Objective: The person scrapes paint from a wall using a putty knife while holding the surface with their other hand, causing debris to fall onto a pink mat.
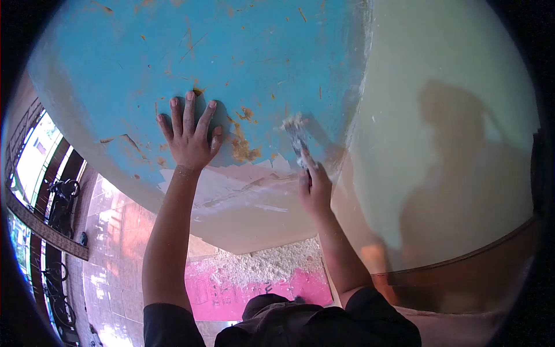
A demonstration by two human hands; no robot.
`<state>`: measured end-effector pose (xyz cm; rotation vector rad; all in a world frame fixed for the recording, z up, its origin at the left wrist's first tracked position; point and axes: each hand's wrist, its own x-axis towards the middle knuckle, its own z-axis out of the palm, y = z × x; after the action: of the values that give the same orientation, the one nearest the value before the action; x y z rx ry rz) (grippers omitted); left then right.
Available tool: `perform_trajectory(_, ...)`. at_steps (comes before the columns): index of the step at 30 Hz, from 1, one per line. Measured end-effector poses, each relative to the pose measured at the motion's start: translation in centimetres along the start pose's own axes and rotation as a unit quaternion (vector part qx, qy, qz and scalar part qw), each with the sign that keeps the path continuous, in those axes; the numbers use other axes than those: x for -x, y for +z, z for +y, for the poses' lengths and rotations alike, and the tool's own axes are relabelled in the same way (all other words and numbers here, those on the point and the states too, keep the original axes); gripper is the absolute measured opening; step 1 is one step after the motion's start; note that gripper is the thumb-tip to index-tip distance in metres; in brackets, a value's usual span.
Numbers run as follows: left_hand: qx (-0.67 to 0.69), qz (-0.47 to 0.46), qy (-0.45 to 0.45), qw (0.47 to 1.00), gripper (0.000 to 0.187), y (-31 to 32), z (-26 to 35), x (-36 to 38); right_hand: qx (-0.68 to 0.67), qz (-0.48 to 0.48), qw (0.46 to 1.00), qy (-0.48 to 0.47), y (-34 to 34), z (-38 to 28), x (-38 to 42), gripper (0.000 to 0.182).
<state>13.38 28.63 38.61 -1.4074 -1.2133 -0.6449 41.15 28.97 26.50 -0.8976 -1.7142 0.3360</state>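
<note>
A blue painted wall (260,46) with brown chipped spots and scratches fills the upper middle of the head view. My left hand (191,139) lies flat against it with the fingers spread, holding nothing. In my right hand (317,191) is a scraper (298,139), its blade against the blue paint and coated with whitish crumbs. My fingers wrap its handle and hide most of it. Below both hands, the paint gives way to a bare pale patch (243,185) with ragged edges.
Whitish flakes (266,263) lie heaped on a pink sheet (208,295) at the wall's foot. A pale green wall (393,173) meets the blue one at a corner on the right and carries a shadow. Tiled floor (115,254) and bicycles (60,196) are at the left.
</note>
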Motion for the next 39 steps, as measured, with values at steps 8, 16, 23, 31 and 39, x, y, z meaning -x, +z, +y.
perform_trajectory(8,0.000,0.002,-0.002,1.000,0.050,0.2,0.0,0.1,0.004,0.066,0.997,0.032,1.8,2.5,0.5,0.051)
perform_trajectory(16,0.006,-0.001,-0.005,1.000,0.048,0.1,0.1,0.0,-0.143,0.121,0.982,0.001,-3.5,-2.8,-6.2,0.053)
perform_trajectory(23,0.003,-0.001,-0.006,1.000,0.047,-0.1,0.1,-0.1,-0.085,0.039,0.995,-0.039,-1.4,1.2,-2.1,0.041)
perform_trajectory(31,0.007,0.000,0.000,1.000,0.047,-0.3,0.0,-0.1,0.160,0.025,0.986,-0.046,-1.0,1.3,-3.8,0.056)
perform_trajectory(39,0.005,-0.004,-0.001,1.000,0.047,-0.2,0.0,0.0,0.217,0.058,0.974,-0.008,-0.3,2.8,-4.1,0.059)
